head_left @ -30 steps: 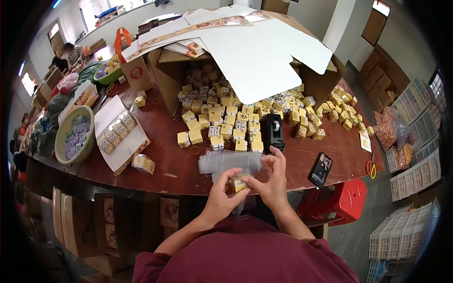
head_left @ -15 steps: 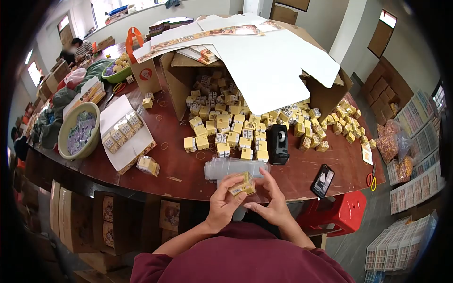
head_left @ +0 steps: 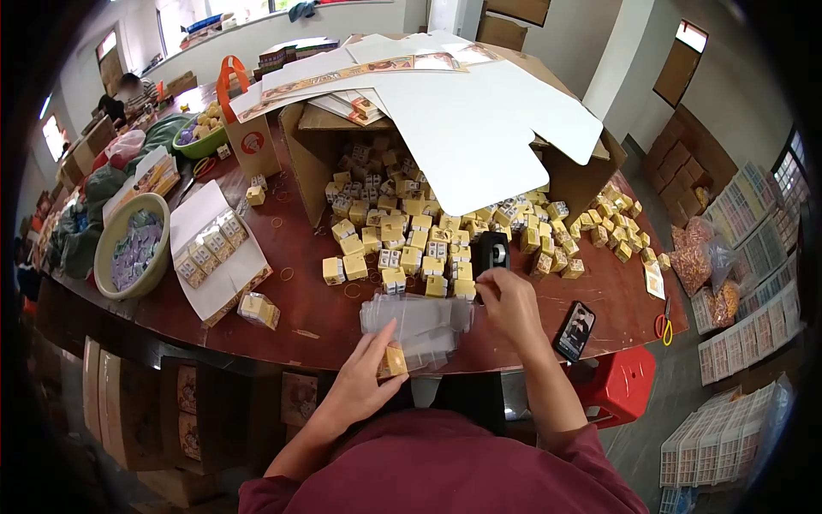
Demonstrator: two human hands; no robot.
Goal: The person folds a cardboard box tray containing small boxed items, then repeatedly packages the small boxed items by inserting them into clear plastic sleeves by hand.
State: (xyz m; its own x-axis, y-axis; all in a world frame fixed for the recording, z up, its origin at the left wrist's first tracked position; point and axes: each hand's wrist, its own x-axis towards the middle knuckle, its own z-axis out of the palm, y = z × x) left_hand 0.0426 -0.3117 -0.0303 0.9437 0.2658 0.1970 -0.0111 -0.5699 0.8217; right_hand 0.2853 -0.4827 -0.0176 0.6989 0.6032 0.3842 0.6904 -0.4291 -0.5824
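Observation:
My left hand (head_left: 361, 381) is closed around a small yellow printed box (head_left: 393, 361) at the near table edge. Beside it, clear plastic sleeves (head_left: 419, 319) lie flat in an overlapping pile. My right hand (head_left: 514, 307) reaches to the near end of a black tape dispenser (head_left: 490, 250), thumb and fingers pinched together. Whatever lies between those fingertips is too small to make out. Just beyond the sleeves, many small yellow-and-white boxes (head_left: 411, 259) spill from a large open carton (head_left: 312, 158).
White card sheets (head_left: 467, 128) cover the carton. At left are a tub of purple packets (head_left: 163, 210), a card with a row of boxes (head_left: 184, 224) and a wrapped box (head_left: 259, 310). At right lie a phone (head_left: 574, 331) and scissors (head_left: 664, 326), near a red stool (head_left: 629, 385).
My right hand has left the yellow box and moved up and right to the tape dispenser. My left hand has lowered the box leftward, beside the plastic sleeves. The view has shifted slightly.

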